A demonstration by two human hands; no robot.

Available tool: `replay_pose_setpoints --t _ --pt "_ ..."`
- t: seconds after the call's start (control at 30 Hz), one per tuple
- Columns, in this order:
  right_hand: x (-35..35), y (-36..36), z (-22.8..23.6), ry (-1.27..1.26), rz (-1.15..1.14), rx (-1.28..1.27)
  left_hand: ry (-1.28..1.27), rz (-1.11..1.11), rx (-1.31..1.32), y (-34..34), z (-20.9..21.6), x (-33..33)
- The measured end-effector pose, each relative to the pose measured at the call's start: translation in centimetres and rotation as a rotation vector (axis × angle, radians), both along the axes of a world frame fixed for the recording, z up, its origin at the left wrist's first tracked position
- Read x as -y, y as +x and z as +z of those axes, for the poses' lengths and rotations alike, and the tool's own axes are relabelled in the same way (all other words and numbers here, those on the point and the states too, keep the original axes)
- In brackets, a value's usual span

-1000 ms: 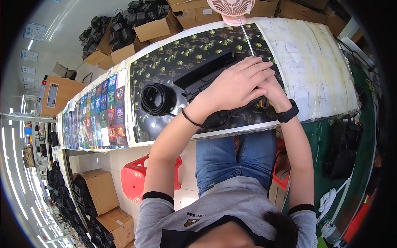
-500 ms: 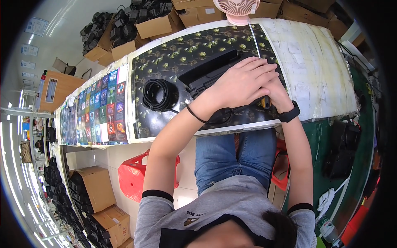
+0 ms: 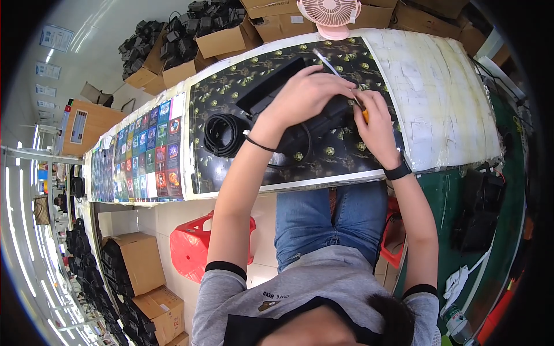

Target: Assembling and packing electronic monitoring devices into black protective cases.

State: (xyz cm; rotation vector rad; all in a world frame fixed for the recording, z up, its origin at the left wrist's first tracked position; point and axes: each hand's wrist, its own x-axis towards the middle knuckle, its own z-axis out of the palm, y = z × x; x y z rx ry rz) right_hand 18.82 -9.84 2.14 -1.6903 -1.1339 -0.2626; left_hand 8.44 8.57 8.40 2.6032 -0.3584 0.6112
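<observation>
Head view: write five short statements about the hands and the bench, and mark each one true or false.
1. The left hand rests on a black device on the bench. True.
2. The right hand lies flat and empty. False: it holds a slim tool with an orange handle at the device.
3. A coiled black cable lies on the patterned mat, on the side of the left hand. True.
4. A pink fan stands at the far edge of the bench. True.
5. A blue stool stands under the bench. False: the stool is red.
</observation>
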Motion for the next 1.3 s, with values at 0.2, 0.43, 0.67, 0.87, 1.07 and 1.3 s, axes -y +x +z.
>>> replay_pose_setpoints --t 0.2,0.43,0.67,0.87,1.07,1.3 --pt "2.5 2.3 1.0 -0.210 0.027 0.026 -0.044 0.405 0.120 -0.4 -0.1 -3.3" --pt "4.7 -1.1 6.8 -0.336 0.186 0.085 -0.316 0.612 -0.011 -1.9 0.4 -4.8" --pt "3.8 -3.3 5.3 -0.631 0.165 0.318 -0.403 0.357 -0.115 -3.7 1.0 -6.0" --pt "4.0 -3.2 5.7 -0.655 0.195 0.345 -0.349 0.300 -0.168 -4.6 1.1 -6.1" --pt "3.6 -3.9 5.2 -0.620 0.224 0.336 -0.384 0.286 -0.158 -4.4 0.8 -5.8" --pt "3.5 -4.9 4.4 -0.651 0.184 0.418 -0.305 0.289 -0.068 -4.6 0.5 -4.6"
